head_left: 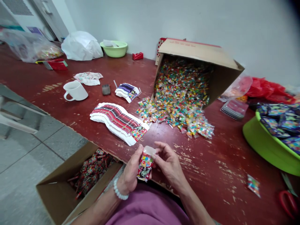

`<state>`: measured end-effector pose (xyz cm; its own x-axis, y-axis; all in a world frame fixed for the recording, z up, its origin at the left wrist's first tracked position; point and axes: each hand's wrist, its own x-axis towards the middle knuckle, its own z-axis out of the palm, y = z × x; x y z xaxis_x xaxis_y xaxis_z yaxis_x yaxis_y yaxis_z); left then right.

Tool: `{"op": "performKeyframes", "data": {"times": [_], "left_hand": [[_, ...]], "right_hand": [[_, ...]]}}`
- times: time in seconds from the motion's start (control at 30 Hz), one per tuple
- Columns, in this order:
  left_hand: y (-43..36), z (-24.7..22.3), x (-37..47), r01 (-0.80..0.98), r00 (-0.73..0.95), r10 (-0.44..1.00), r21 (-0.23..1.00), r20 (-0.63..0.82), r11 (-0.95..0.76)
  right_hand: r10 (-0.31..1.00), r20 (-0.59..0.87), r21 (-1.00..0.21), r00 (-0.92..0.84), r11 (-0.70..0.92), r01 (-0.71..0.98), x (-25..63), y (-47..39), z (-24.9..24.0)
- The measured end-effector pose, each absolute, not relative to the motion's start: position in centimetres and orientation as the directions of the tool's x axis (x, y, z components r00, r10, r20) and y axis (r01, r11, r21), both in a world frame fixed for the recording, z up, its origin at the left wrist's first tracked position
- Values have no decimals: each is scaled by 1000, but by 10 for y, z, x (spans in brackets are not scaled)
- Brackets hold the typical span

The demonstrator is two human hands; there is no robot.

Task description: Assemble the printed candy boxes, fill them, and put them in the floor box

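My left hand point(131, 170) is wrapped round a small red and black printed packet box point(145, 167), upright near the table's front edge. Its white top flap stands raised. The thumb of my right hand point(167, 161) touches that flap at the box's right side, its fingers curled behind. Beyond my hands lies a fanned row of flat red boxes point(117, 122), with a smaller purple stack point(127, 91) behind it. Small clear bags of colourful candy point(180, 109) spill from a tipped cardboard box point(199, 51).
An open carton point(53, 195) of filled red packets stands below at left. On the table are a white mug point(76, 91), a green basin point(264, 150) of dark packets, red-handled scissors point(288, 203), a lone candy bag point(253, 185) and a pale green bowl point(115, 51).
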<state>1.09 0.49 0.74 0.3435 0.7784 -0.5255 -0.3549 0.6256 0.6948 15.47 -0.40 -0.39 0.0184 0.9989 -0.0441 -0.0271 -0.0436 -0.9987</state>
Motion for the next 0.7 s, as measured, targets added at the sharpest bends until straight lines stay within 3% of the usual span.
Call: {"op": "performKeyframes", "data": {"times": [0.1, 0.2, 0.33, 0.57, 0.7], "left_hand": [[8, 12, 8, -367, 398, 742, 647, -540, 668], [10, 13, 6, -325, 351, 774, 706, -527, 629], [8, 9, 6, -238, 308, 833, 810, -460, 536], [6, 7, 7, -294, 425, 774, 737, -470, 609], [7, 9, 2, -238, 417, 776, 768, -473, 595]], "right_hand": [[982, 148, -974, -115, 165, 156, 160, -3, 6], [951, 238, -929, -198, 282, 241, 164, -4, 13], [994, 55, -979, -92, 72, 192, 160, -5, 12], [972, -191, -961, -138, -214, -177, 151, 1, 14], [990, -94, -994, -105, -100, -53, 154, -1, 17]]}}
